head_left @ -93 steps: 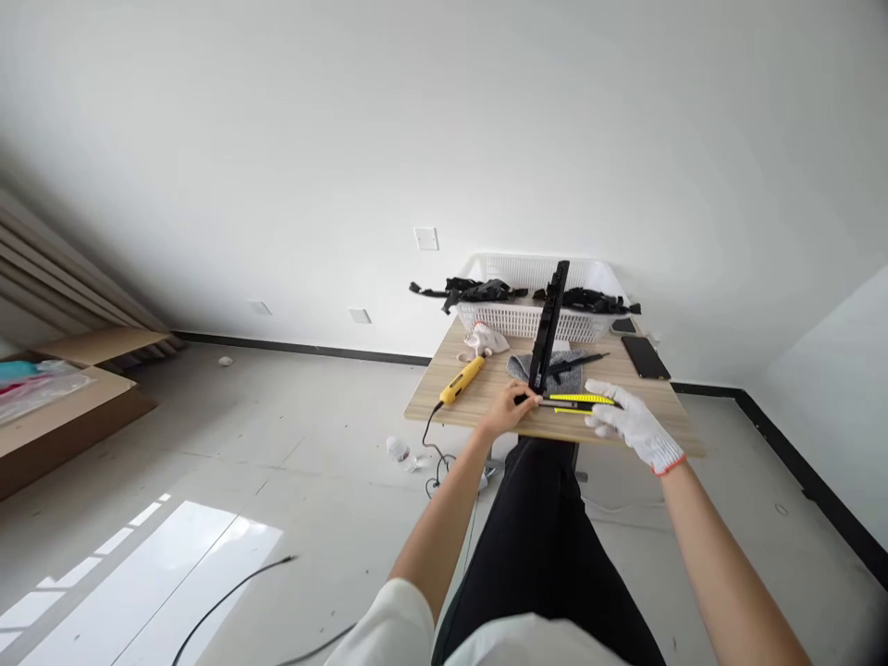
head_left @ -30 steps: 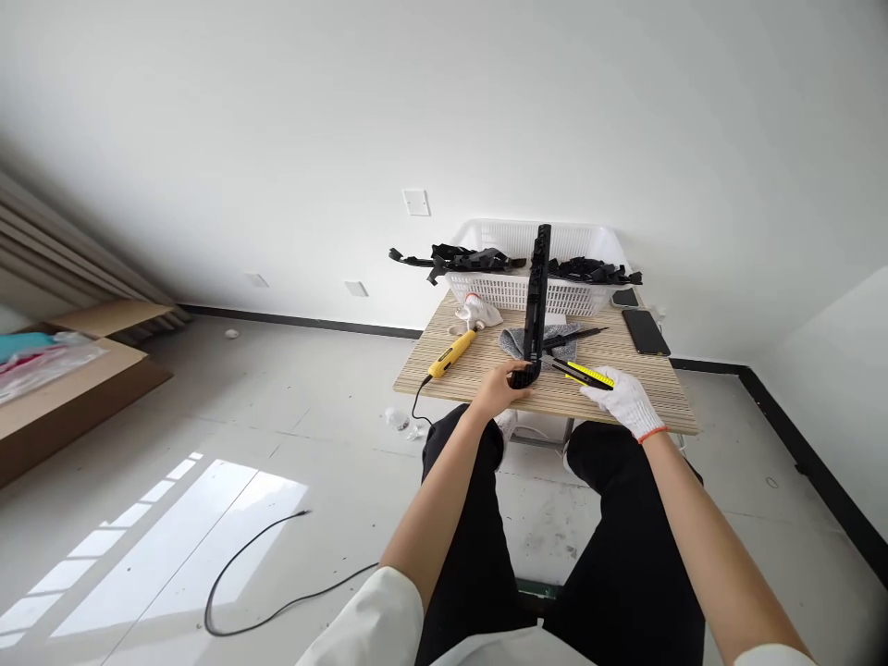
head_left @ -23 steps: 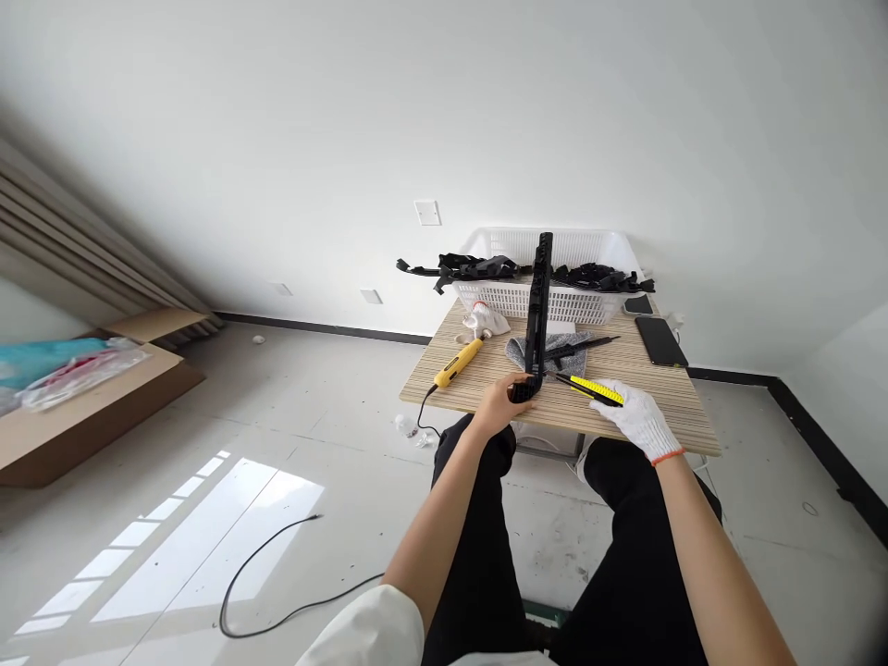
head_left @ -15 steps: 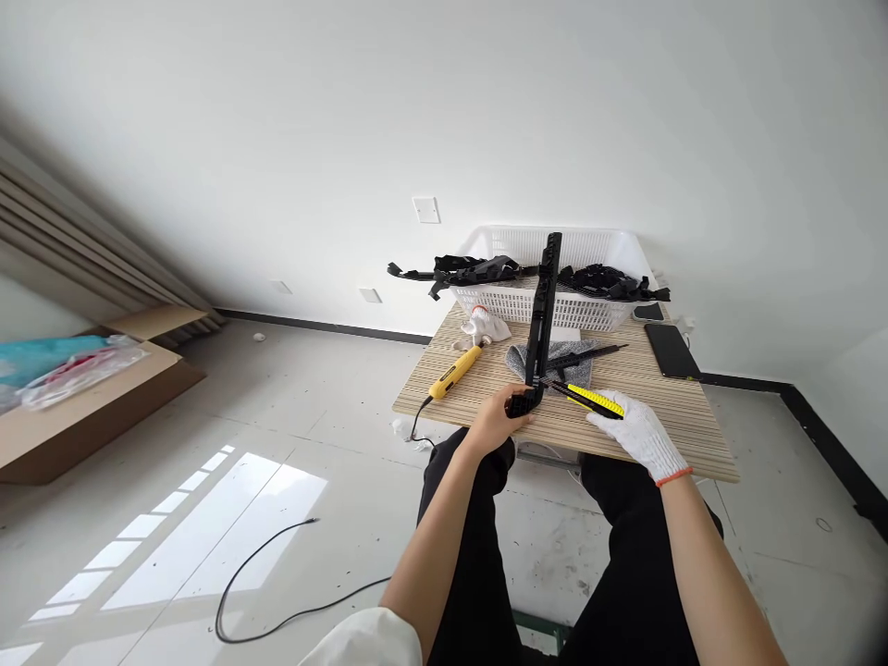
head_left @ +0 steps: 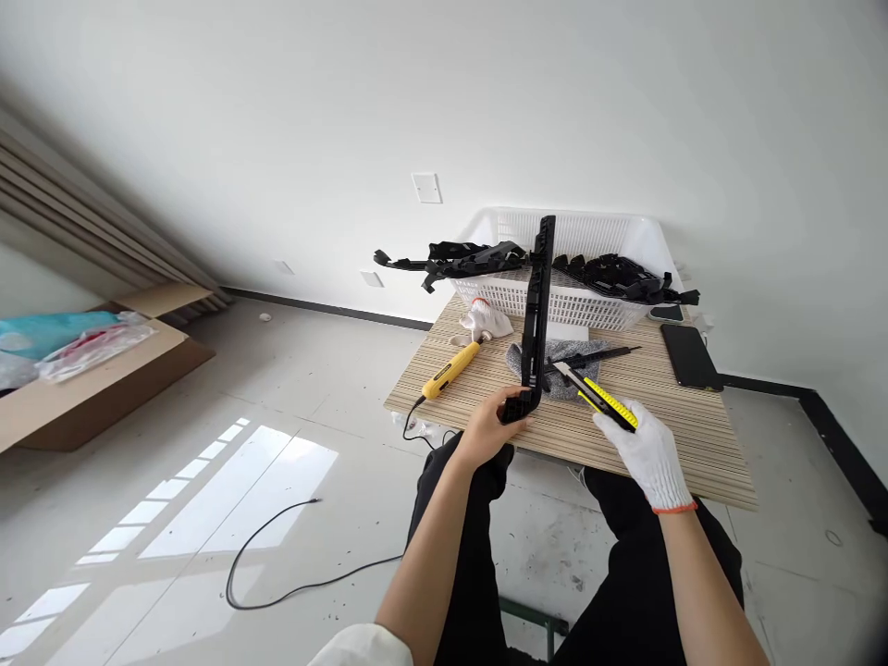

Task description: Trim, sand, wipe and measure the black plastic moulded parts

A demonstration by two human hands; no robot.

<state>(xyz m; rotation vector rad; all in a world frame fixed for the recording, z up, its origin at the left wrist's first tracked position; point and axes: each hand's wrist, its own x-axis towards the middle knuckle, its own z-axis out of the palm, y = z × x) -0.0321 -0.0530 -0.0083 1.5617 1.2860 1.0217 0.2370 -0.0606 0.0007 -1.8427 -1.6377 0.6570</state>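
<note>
My bare left hand (head_left: 491, 427) grips the lower end of a long black plastic part (head_left: 536, 314), which stands upright over the front of the table. Its foot bends toward my palm. In a white knitted glove, my right hand (head_left: 647, 446) is closed round a yellow and black utility knife (head_left: 606, 402). The knife's blade is out and points up and left, a short way right of the black part, with a small gap between them. Behind them a grey cloth (head_left: 589, 365) lies on the table, with a dark slender piece (head_left: 589, 357) across it.
A white plastic basket (head_left: 610, 314) at the table's back holds several black plastic parts (head_left: 478, 261), some jutting over its rim. On the wooden table (head_left: 672, 425) lie a yellow corded tool (head_left: 450, 370), a white glove (head_left: 487, 320) and a black tablet-like slab (head_left: 690, 356). A cardboard box (head_left: 139, 370) stands left.
The knife has drawn back from the black part, to the right, and its blade now shows clearly. My left hand still holds the part upright. The whole view has shifted slightly.
</note>
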